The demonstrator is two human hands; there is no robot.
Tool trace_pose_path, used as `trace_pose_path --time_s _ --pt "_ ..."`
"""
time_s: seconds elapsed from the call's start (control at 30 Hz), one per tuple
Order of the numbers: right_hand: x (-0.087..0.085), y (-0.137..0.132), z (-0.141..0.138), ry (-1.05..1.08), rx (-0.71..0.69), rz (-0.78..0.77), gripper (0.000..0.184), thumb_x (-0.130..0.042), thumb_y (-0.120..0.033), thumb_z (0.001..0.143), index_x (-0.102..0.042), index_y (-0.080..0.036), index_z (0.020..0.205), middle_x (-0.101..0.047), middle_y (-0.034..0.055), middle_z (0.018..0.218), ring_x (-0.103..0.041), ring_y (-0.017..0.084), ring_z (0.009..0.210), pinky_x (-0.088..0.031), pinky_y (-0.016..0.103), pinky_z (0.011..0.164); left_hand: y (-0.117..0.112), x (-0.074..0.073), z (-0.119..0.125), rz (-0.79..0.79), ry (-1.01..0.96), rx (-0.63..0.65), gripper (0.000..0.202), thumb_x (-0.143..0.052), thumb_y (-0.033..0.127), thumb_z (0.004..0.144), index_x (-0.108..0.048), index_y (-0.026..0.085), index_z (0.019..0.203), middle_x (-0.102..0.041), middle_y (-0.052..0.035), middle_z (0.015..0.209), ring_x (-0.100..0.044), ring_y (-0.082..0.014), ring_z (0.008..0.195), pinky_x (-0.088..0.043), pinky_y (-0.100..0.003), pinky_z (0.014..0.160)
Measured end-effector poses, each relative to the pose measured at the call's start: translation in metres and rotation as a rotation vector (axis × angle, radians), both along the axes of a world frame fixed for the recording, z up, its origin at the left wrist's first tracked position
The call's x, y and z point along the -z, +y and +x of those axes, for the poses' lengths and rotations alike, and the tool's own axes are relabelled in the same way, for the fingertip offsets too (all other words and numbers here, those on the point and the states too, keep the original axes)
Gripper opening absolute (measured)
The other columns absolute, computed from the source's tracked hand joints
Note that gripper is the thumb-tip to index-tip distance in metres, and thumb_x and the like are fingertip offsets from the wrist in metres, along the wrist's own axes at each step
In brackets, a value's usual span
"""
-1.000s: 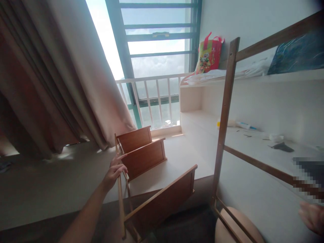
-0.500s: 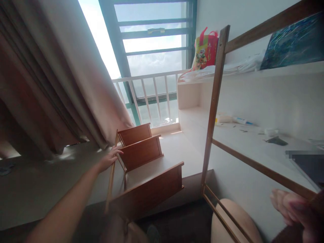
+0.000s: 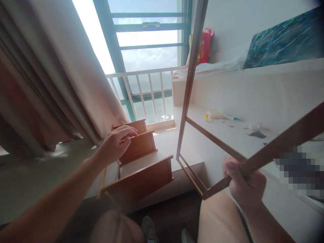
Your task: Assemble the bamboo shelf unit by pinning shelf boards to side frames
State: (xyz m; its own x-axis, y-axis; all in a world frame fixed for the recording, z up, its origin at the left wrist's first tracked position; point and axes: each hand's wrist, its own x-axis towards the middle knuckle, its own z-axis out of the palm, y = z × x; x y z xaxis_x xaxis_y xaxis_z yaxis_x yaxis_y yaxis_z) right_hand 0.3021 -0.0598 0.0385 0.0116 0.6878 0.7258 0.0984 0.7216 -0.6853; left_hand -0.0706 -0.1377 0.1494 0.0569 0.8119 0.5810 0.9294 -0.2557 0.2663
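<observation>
My right hand (image 3: 246, 185) is closed around one upright of a brown wooden frame (image 3: 191, 72), near the joint with a crossbar. The frame stands tilted over my right leg, and a pair of thin slats joins its lower end. My left hand (image 3: 117, 143) is held in the air, fingers loosely bent and apart, with nothing in it. Behind and below that hand is a wooden piece with several reddish-brown panels (image 3: 141, 177) and thin light-brown posts. The hand hides part of its upper panels.
A white desk (image 3: 197, 109) along the right holds a yellow-capped bottle (image 3: 212, 115), a blue-and-white tube (image 3: 231, 117) and small loose pieces. Above are a red bag (image 3: 205, 47) and a dark green marbled board (image 3: 283, 44). Curtains (image 3: 63, 74) hang left; a white railing (image 3: 152, 87) fronts the window.
My left hand has let go of the panelled piece's post and lifted toward me. The frame in my right hand has swung left and tilted, and that hand has moved left into fuller view.
</observation>
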Motion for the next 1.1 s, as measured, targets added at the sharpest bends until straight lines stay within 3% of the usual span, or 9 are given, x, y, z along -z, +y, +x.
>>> trace_pose_path --time_s 0.2,0.3,0.4,0.53,0.7,0.77,0.87,1.0,1.1 --pt "0.022 0.031 -0.031 0.087 -0.048 0.025 0.037 -0.050 -0.033 0.094 -0.052 -0.018 0.060 -0.050 -0.0003 0.055 -0.048 0.012 0.052 -0.036 0.028 0.053 0.007 -0.098 0.090 0.393 -0.053 0.169 0.028 -0.059 0.023 0.084 -0.058 0.018 0.112 -0.061 -0.0038 0.118 -0.057 -0.0222 0.116 -0.054 -0.036 0.087" --pt "0.034 0.047 -0.044 0.110 -0.117 0.024 0.041 -0.048 -0.037 0.094 -0.049 -0.018 0.057 -0.045 -0.0013 0.054 -0.043 0.011 0.051 -0.033 0.027 0.052 0.036 -0.142 0.124 0.477 -0.052 0.239 0.041 -0.063 0.031 0.083 -0.052 0.013 0.118 -0.052 -0.0034 0.125 -0.053 -0.0242 0.121 -0.048 -0.044 0.094" --pt "0.042 0.057 -0.057 0.096 -0.153 0.017 0.043 -0.047 -0.041 0.094 -0.047 -0.019 0.058 -0.044 -0.0009 0.055 -0.043 0.012 0.053 -0.033 0.028 0.054 0.076 -0.164 0.156 0.482 -0.032 0.322 0.053 -0.057 0.048 0.084 -0.044 0.019 0.127 -0.049 -0.0014 0.128 -0.049 -0.0259 0.127 -0.040 -0.050 0.101" --pt "0.049 0.063 -0.071 0.081 -0.129 -0.056 0.044 -0.042 -0.046 0.095 -0.044 -0.020 0.060 -0.042 -0.0010 0.056 -0.041 0.013 0.055 -0.032 0.029 0.055 0.121 -0.163 0.182 0.571 0.031 0.463 0.062 -0.063 0.047 0.083 -0.035 0.026 0.135 -0.048 -0.0040 0.130 -0.048 -0.0300 0.126 -0.041 -0.052 0.100" --pt "0.062 0.072 -0.077 0.081 -0.134 -0.091 0.047 -0.042 -0.054 0.092 -0.043 -0.020 0.059 -0.041 -0.0004 0.055 -0.040 0.014 0.054 -0.033 0.029 0.054 0.156 -0.151 0.174 0.745 -0.191 0.250 0.070 -0.079 0.031 0.069 -0.040 0.022 0.126 -0.046 -0.0130 0.130 -0.046 -0.0312 0.122 -0.038 -0.053 0.102" --pt "0.067 0.074 -0.079 0.071 -0.142 -0.115 0.048 -0.042 -0.057 0.091 -0.044 -0.020 0.060 -0.042 0.0003 0.055 -0.041 0.015 0.055 -0.034 0.029 0.054 0.166 -0.145 0.168 0.599 -0.235 0.265 0.069 -0.077 0.030 0.070 -0.038 0.020 0.126 -0.055 -0.0114 0.115 -0.054 -0.0282 0.110 -0.042 -0.051 0.096" --pt "0.073 0.075 -0.081 0.028 -0.137 -0.142 0.045 -0.042 -0.056 0.090 -0.049 -0.020 0.064 -0.049 0.0016 0.060 -0.047 0.017 0.058 -0.039 0.030 0.057 0.179 -0.132 0.166 0.231 -0.250 0.391 0.024 -0.045 0.022 0.090 -0.043 0.020 0.114 -0.056 0.0013 0.073 -0.058 -0.0151 0.063 -0.048 -0.034 0.068" --pt "0.078 0.080 -0.072 -0.156 -0.066 -0.163 0.025 -0.056 -0.047 0.084 -0.059 -0.022 0.088 -0.062 0.0054 0.084 -0.060 0.023 0.080 -0.047 0.034 0.072 0.188 -0.109 0.176 0.290 -0.099 0.418 0.013 -0.042 0.020 0.090 -0.045 0.020 0.103 -0.053 0.0012 0.074 -0.052 -0.0126 0.063 -0.043 -0.028 0.065" --pt "0.080 0.082 -0.049 -0.242 0.060 -0.215 0.023 -0.063 -0.036 0.076 -0.060 -0.023 0.096 -0.060 0.0042 0.087 -0.058 0.023 0.078 -0.047 0.035 0.073 0.193 -0.096 0.180 0.307 -0.077 0.426 0.012 -0.043 0.020 0.091 -0.044 0.020 0.104 -0.056 -0.0017 0.080 -0.053 -0.0143 0.069 -0.042 -0.028 0.067"
